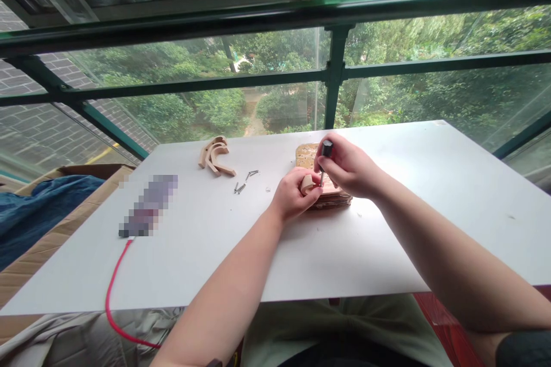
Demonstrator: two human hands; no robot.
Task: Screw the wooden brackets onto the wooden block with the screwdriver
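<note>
My right hand is closed around a screwdriver with a black handle, its shaft pointing down. Its tip meets the work close to my left fingertips; whether a screw sits there is too small to tell. My left hand grips a curved light wooden piece, whose rounded end shows between thumb and fingers. Both hands are over a worn stack of boards with a patchy tan top and layered edges. Part of the stack is hidden by my hands.
Curved wooden pieces lie at the table's back left. Several screws are scattered nearer the middle. A blurred-out flat device with a red cable rests at left on the white table. A cardboard box stands beside it.
</note>
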